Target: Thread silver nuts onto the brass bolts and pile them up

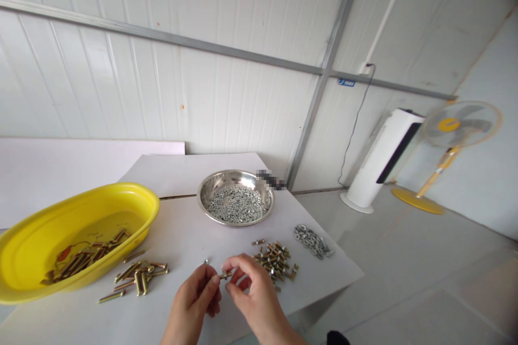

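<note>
Near the front of the table, my left hand (197, 295) pinches a small brass-coloured bolt (225, 275) between thumb and fingers. My right hand (254, 287) is closed around the bolt's other end with curled fingers; whether a nut sits under those fingertips is too small to make out. A loose silvery nut (206, 261) lies just beyond my left hand. Right behind my right hand is a pile of short bolts (277, 260), some with nuts on them. Longer-looking loose bolts (140, 276) lie to the left of my hands.
A yellow plastic tub (133, 192) holding more bolts stands at the left. Beyond my hands, a steel bowl (202, 206) contains many nuts. Silvery washers (311, 241) lie near the table's right edge. A white tower unit (374, 161) and a yellow fan (447, 159) stand on the floor.
</note>
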{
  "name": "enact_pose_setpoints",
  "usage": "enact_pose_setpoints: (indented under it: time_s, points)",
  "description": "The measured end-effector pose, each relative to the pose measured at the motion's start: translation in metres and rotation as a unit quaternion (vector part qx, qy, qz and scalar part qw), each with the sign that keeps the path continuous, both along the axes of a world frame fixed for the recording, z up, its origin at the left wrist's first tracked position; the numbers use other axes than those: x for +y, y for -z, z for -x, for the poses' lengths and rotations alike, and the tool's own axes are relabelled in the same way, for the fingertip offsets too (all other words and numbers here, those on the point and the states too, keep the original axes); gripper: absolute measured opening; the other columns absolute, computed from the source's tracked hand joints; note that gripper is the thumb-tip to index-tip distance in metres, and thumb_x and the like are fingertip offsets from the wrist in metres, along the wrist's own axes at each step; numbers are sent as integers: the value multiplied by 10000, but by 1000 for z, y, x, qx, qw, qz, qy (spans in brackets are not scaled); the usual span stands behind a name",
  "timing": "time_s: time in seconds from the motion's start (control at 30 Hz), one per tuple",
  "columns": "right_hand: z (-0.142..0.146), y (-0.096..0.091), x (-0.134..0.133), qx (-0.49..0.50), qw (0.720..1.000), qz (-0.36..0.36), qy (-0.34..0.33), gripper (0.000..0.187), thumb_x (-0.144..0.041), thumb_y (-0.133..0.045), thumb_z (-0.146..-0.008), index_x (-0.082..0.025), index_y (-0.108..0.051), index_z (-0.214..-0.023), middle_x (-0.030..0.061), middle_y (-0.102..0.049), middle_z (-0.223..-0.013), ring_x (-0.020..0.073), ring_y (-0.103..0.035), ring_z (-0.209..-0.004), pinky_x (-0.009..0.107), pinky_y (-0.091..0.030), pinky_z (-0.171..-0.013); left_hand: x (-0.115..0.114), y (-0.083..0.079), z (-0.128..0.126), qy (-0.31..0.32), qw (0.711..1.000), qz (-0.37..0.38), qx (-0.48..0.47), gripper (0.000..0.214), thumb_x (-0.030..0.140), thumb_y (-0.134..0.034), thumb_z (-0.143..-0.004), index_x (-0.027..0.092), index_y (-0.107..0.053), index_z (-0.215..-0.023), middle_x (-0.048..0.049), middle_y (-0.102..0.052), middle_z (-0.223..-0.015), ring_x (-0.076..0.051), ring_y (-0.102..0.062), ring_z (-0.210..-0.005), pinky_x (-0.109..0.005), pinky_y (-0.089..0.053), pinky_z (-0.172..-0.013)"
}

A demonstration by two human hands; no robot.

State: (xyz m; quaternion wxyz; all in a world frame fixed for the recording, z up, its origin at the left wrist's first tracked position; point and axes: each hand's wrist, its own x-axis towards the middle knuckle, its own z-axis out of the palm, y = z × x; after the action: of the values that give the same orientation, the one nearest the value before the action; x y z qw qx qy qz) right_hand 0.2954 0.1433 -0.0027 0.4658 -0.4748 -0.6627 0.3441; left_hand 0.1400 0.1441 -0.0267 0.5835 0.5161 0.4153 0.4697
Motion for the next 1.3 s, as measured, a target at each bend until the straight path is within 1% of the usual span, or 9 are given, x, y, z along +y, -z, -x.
enact_pose_setpoints:
  time_s: [0.13, 0.23, 0.5, 0.8, 0.97, 1.07, 1.13, 1.23, 1.3]
  points:
    - [-1, -1, 1, -9, 1000, 6, 5, 320, 37, -587, -706, -210, -720, -859, -4, -717, -846, 148, -673, -714, 198, -472, -598, 0, 0, -1, 13, 1000, 5, -3, 399, 554, -633, -841, 171, -554, -760, 30, -585, -610, -121, -569, -511, -224, -438, -493]
    - [-2, 1, 1, 1, 1000, 13, 11, 280, 4, -627, -731, -201, -737, -887, 15, -741, -837, 167, -687, -720, 210, -486, -608, 0, -1, -2, 15, 1000, 5, 6, 399, 560, -625, -839, 177, -552, -756, 29, -581, -613, -127, -568, -516, -225, -438, -492]
    - [-3, 3, 0, 9, 999, 40, 8, 171, -109, -689, -792, -194, -763, -920, 37, -768, -796, 201, -700, -717, 241, -504, -640, -5, -12, -1, -67, 980, -103, 158, 175, 366, -605, -857, 200, -600, -801, 14, -584, -660, -161, -567, -605, -217, -445, -520]
    - [-3, -1, -3, 4, 998, 54, -22, 57, -195, -681, -845, -181, -736, -836, 14, -720, -695, 181, -661, -663, 221, -464, -611, -5, -16, 4, -80, 966, -120, 216, 107, 297, -619, -839, 201, -662, -822, -36, -698, -750, -204, -644, -697, -233, -470, -579]
    - [-3, 3, -6, -9, 997, 71, -28, 361, -423, -529, -969, -178, -660, -738, 17, -679, -628, 170, -643, -605, 221, -448, -567, -5, -15, 2, -67, 964, -127, 223, 135, 318, -627, -842, 202, -668, -788, -41, -699, -736, -209, -648, -689, -237, -475, -582]
    - [-4, 4, -8, -32, 996, 85, -23, 485, -474, -419, -1007, -184, -635, -685, 20, -665, -605, 165, -633, -576, 226, -447, -555, -6, -15, 1, -75, 962, -135, 226, 140, 324, -612, -854, 204, -660, -800, -40, -694, -732, -205, -632, -674, -240, -471, -583]
    - [-4, 1, -8, -37, 996, 81, -18, 415, -450, -428, -1008, -193, -655, -775, 14, -676, -645, 165, -637, -594, 227, -455, -563, -7, -16, 0, -79, 961, -140, 225, 143, 323, -608, -857, 205, -654, -793, -38, -690, -724, -200, -620, -655, -238, -464, -575]
    - [-5, -4, -8, -23, 998, 50, -3, 145, -299, -592, -928, -218, -662, -1025, 17, -710, -841, 169, -658, -701, 227, -483, -622, -7, -16, 0, -77, 963, -137, 219, 141, 316, -605, -858, 205, -644, -781, -39, -688, -726, -196, -613, -647, -235, -461, -566]
    - [-4, -3, -7, -15, 1000, 25, 1, 309, -121, -652, -824, -240, -653, -1109, 14, -708, -968, 161, -662, -756, 220, -491, -657, -7, -15, 0, -75, 965, -135, 214, 127, 307, -600, -859, 205, -638, -792, -41, -687, -740, -200, -619, -660, -236, -465, -564]
